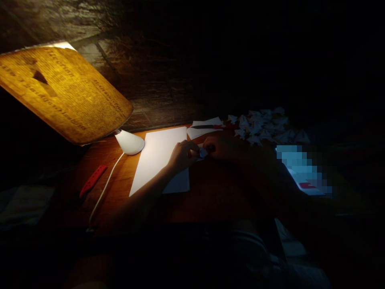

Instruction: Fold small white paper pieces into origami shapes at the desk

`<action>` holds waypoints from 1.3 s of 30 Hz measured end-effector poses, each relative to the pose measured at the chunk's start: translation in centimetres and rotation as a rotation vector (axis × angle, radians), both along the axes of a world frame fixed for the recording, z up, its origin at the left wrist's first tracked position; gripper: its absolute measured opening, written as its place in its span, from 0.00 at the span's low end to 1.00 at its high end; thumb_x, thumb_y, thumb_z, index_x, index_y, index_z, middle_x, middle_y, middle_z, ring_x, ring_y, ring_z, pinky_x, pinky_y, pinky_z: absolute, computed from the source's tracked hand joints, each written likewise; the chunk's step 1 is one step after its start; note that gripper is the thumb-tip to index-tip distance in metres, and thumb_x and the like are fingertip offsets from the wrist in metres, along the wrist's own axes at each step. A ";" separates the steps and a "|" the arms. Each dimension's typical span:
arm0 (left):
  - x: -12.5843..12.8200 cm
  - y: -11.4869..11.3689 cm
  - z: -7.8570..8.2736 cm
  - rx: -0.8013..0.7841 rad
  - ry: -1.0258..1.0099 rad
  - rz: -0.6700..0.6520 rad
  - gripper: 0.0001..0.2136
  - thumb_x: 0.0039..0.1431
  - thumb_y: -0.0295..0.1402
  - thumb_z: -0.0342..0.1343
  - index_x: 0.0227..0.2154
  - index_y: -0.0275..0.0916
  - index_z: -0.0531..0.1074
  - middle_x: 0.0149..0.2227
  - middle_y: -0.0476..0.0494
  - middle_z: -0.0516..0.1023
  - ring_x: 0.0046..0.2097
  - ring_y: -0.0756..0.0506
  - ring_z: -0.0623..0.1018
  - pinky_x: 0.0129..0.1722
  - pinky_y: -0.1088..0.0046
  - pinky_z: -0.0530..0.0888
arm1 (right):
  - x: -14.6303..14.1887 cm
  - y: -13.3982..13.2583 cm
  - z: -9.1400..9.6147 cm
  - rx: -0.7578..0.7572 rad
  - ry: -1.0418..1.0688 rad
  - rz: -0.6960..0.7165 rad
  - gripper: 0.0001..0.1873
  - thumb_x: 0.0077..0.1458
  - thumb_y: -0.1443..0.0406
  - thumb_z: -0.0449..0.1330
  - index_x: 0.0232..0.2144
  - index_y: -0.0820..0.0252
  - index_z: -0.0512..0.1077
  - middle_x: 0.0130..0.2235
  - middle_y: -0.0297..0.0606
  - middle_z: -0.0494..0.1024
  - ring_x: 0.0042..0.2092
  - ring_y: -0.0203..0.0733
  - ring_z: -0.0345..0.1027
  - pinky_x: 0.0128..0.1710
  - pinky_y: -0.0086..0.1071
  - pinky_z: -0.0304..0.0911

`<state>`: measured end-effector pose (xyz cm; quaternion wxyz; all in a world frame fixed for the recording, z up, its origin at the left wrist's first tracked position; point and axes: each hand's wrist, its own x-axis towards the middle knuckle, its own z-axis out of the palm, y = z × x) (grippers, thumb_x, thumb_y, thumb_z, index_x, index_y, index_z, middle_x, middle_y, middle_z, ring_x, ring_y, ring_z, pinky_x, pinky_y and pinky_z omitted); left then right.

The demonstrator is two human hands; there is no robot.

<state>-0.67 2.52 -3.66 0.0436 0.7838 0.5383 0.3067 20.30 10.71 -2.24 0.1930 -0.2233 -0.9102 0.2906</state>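
Between my two hands is a small piece of folded white paper (203, 153), pinched from both sides. My left hand (183, 153) closes on its left side, above the right edge of a stack of white paper sheets (161, 150). On the other side, my right hand (219, 147) grips the paper with bent fingers, mostly in shadow. Exact fold lines are too dark to make out. Many small folded paper pieces (261, 125) lie heaped beyond my right hand.
A lamp with a printed yellow shade (69, 92) and white base (130, 143) stands at left, its cord (105, 188) trailing forward. A red-handled cutter (93, 180) lies nearby. Scissors or a knife (207, 127) rest on smaller sheets (200, 132). A lit screen (296, 172) is at right.
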 end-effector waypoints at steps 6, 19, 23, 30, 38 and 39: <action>-0.1 0.1 -0.2 -0.001 -0.002 0.006 0.11 0.47 0.27 0.64 0.36 0.41 0.78 0.35 0.46 0.83 0.36 0.44 0.78 0.39 0.66 0.74 | 0.0 -0.2 0.2 -0.007 -0.004 -0.029 0.05 0.49 0.69 0.62 0.31 0.62 0.76 0.36 0.39 0.77 0.34 0.37 0.66 0.33 0.30 0.55; -0.3 0.2 -0.1 -0.018 0.025 0.001 0.11 0.47 0.25 0.61 0.35 0.42 0.79 0.34 0.46 0.82 0.36 0.44 0.77 0.39 0.65 0.73 | 0.5 -0.5 1.2 -0.033 0.034 0.050 0.10 0.57 0.62 0.61 0.35 0.63 0.78 0.40 0.42 0.77 0.39 0.41 0.69 0.39 0.33 0.59; -0.2 0.1 0.1 -0.021 0.023 -0.014 0.11 0.47 0.25 0.60 0.35 0.42 0.79 0.35 0.46 0.83 0.35 0.45 0.77 0.39 0.65 0.73 | 0.6 -0.2 1.3 -0.084 0.033 0.078 0.12 0.60 0.59 0.60 0.39 0.61 0.79 0.41 0.41 0.78 0.41 0.42 0.70 0.40 0.33 0.59; 0.1 -0.4 1.2 -0.027 0.048 -0.034 0.13 0.49 0.24 0.58 0.37 0.43 0.80 0.37 0.47 0.84 0.39 0.42 0.79 0.42 0.62 0.73 | 0.3 -0.6 1.0 -0.086 0.061 -0.031 0.10 0.56 0.62 0.62 0.37 0.63 0.78 0.37 0.40 0.79 0.36 0.40 0.69 0.37 0.32 0.57; 0.1 -0.5 1.5 -0.049 0.132 -0.072 0.16 0.51 0.28 0.59 0.45 0.42 0.78 0.42 0.42 0.83 0.46 0.38 0.79 0.47 0.58 0.72 | 0.4 -0.7 1.1 -0.083 0.067 -0.029 0.10 0.52 0.66 0.62 0.38 0.61 0.78 0.36 0.36 0.79 0.35 0.38 0.67 0.35 0.30 0.55; 0.2 -0.5 1.5 -0.047 0.132 -0.082 0.16 0.51 0.28 0.59 0.45 0.42 0.78 0.42 0.42 0.83 0.46 0.39 0.79 0.47 0.58 0.72 | 0.4 -0.7 1.0 -0.081 0.064 -0.025 0.09 0.51 0.66 0.62 0.37 0.61 0.78 0.35 0.36 0.79 0.35 0.38 0.67 0.34 0.30 0.55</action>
